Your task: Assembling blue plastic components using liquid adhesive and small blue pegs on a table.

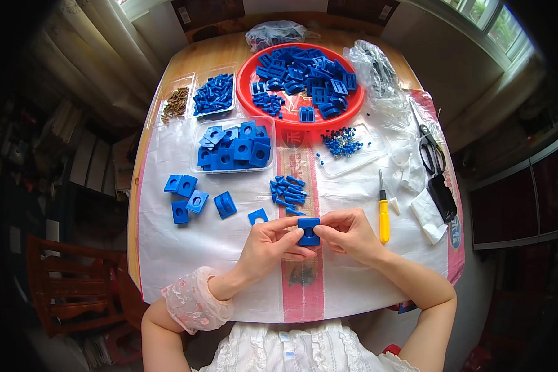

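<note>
**Blue block pinched between both hands**

Wooden table [229, 49] under a white sheet [186, 248]. Near the middle edge, left hand [268, 243] and right hand [348, 234] both grasping one blue block [309, 231] by the fingertips, just above the sheet. Far: red tray [249, 73] heaped with blue parts. Right: yellow screwdriver [384, 214], black scissors [430, 149]. Left: loose blue blocks [189, 197].

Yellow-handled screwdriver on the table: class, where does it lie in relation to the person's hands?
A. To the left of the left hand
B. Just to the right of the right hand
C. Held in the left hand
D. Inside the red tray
B: the yellow-handled screwdriver lies on the white sheet just right of the right hand, which together with the left hand holds a blue square piece.
</note>
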Demonstrator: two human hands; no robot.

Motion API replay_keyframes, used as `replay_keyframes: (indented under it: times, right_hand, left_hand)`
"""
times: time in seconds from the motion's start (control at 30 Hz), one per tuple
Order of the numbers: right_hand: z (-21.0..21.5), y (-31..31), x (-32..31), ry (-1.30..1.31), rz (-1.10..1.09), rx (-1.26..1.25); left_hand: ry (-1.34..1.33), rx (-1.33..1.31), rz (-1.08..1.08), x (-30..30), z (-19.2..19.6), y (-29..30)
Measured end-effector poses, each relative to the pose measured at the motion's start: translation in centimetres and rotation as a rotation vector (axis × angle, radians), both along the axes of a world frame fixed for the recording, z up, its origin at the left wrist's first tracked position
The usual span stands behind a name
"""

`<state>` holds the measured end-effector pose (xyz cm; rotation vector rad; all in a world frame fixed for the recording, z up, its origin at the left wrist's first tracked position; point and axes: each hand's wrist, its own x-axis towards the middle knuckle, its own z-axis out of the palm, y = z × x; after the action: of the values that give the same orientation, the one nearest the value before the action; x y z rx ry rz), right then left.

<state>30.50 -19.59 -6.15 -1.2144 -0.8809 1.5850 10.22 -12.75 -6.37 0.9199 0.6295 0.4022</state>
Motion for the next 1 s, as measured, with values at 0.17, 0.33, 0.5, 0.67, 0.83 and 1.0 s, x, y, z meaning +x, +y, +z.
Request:
replay_keyframes:
  times: [0.17, 0.33, 0.5, 0.67, 0.83, 1.0]
  right_hand:
    - [0.1, 0.0, -0.06, 0.007, -0.003, -0.011]
    - [0.04, -0.01, -0.01, 0.005, -0.01, -0.022]
    - [0.04, 0.01, -0.01, 0.001, -0.001, -0.016]
    - [-0.03, -0.03, 0.02, -0.009, 0.0, -0.014]
    - [-0.17, -0.03, 0.05, -0.013, 0.002, -0.002]
    - [-0.11, 0.0, 0.03, -0.018, -0.001, -0.017]
  left_hand:
    - [-0.008, 0.023, -0.006, -0.09, -0.22, 0.02]
    - [-0.002, 0.034, -0.005, 0.0, -0.07, -0.02]
    - [-0.003, 0.014, -0.002, -0.03, -0.23, -0.04]
    - [-0.009, 0.005, -0.002, -0.02, 0.04, -0.02]
    - [-0.004, 0.01, -0.011, -0.04, 0.12, 0.02]
    - [0.005, 0.018, -0.013, -0.04, 0.19, -0.01]
